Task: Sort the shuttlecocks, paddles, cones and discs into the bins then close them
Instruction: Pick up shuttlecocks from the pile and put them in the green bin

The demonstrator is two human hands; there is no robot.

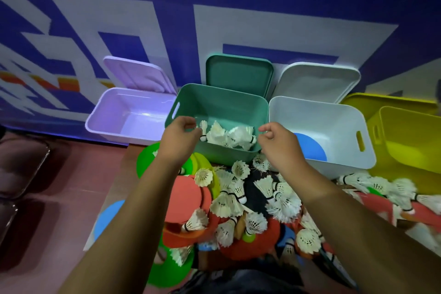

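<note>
Both hands are above the near rim of the green bin (222, 100), which stands at the far edge of the tabletop (114, 188) between the purple bin (133, 117) and the white bin (334, 122).

Left hand (181, 133): fingers curled, one shuttlecock (203, 129) at the fingertips. Cannot tell whether it is pinched or free.

Right hand (278, 142): fingers loosely curled, holding nothing.

White heap (231, 136) of shuttlecocks lies inside the green bin. Blue disc (310, 148) lies in the white bin. Loose pile (238, 194) of shuttlecocks covers the red discs (188, 188) mid-tabletop.

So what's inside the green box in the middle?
A pile of white shuttlecocks lies inside the green bin, against its near wall. The floor behind the pile looks bare. Anything under the pile is covered, so I cannot tell.
</note>
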